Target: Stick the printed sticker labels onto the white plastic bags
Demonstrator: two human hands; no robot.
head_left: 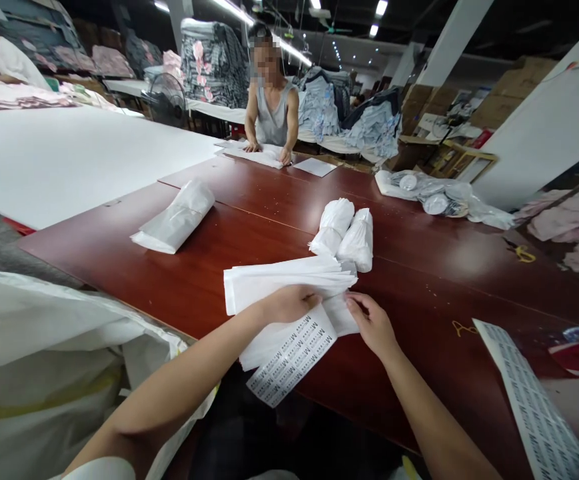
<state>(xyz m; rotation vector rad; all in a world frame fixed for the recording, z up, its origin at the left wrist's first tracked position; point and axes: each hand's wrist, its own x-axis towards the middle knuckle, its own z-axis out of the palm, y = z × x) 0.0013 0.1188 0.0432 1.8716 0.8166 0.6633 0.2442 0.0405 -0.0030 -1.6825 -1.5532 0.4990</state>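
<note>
At the center of the frame, the left hand [294, 303] is curled narrow around the upper end of the label sheet [294, 360], over the white bags [264, 280]. The right hand [376, 327] has its thumb and forefinger close together at the bags' right edge; whether they pinch a layer, I cannot tell.

To work well here, I'd keep the left grip light so the sheet doesn't crease, steady the fanned layers, and part just one with the right fingertips.

The sheet's lower end seems to reach past the near table edge, so a sleeve or lap could snag it. Two tied rolls [344, 233] sit just beyond the bags, limiting forward movement. The wider stretch of red-brown tabletop [419, 280] lies to the right, before the second label sheet [529, 400] at lower right; a clear-wrapped bundle [176, 217] lies upper left.
</note>
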